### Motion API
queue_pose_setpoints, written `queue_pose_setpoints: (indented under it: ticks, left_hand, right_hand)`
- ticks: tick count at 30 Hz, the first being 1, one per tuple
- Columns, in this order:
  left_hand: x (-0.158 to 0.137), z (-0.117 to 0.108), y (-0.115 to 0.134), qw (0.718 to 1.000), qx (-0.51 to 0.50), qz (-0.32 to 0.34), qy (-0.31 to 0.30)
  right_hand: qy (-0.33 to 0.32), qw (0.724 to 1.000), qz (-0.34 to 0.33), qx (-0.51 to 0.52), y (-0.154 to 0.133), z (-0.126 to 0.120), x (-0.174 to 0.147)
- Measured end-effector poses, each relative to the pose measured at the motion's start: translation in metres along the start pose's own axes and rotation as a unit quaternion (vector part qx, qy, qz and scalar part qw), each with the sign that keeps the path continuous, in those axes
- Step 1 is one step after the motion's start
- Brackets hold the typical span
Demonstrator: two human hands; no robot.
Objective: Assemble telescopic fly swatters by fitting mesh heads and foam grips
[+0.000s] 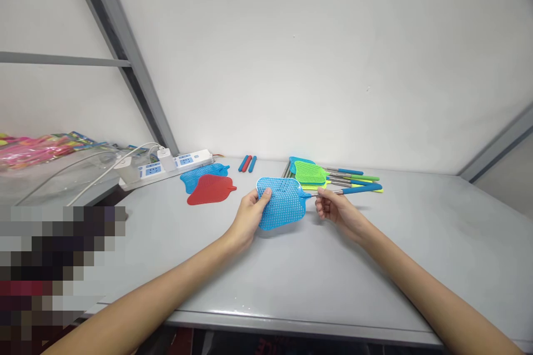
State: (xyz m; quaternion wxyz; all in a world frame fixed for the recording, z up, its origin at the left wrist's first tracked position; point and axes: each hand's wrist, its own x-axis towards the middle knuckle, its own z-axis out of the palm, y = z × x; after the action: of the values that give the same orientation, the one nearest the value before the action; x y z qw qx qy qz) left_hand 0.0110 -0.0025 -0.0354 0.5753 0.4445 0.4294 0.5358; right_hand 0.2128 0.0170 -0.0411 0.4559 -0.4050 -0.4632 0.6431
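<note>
A blue fly swatter (282, 208) with a perforated head, a thin metal rod and a blue grip is held above the table. My left hand (250, 213) is closed on the left edge of its head, thumb on top. My right hand (338, 208) pinches the metal rod just right of the head, its other fingers curled. Behind it lies a pile of fly swatters with a green head (310, 173) on top and blue and green grips to the right. A red swatter head (210, 189) and a blue swatter head (202, 173) without rods lie to the left.
Red and blue grips (247, 163) lie near the wall. A white power strip (183, 162) with plugged-in chargers and cables is at the back left. Plastic-wrapped colourful goods (41, 150) are at the far left. Metal frame posts (125, 55) flank the grey table (266, 283).
</note>
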Motion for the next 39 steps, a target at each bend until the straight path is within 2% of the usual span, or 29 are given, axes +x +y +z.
queue_pose_setpoints:
  ticks: [25, 39]
  left_hand:
    - [0.0008, -0.0009, -0.0049, 1.000, -0.001, -0.008, -0.022]
    - [-0.0027, 0.0049, -0.0047, 0.993, 0.082, 0.086, -0.010]
  right_hand:
    - [0.009, 1.000, -0.012, -0.013, 0.0003, 0.0012, -0.0003]
    - [0.047, 0.999, -0.008, 0.012, 0.0009, -0.0024, 0.0028]
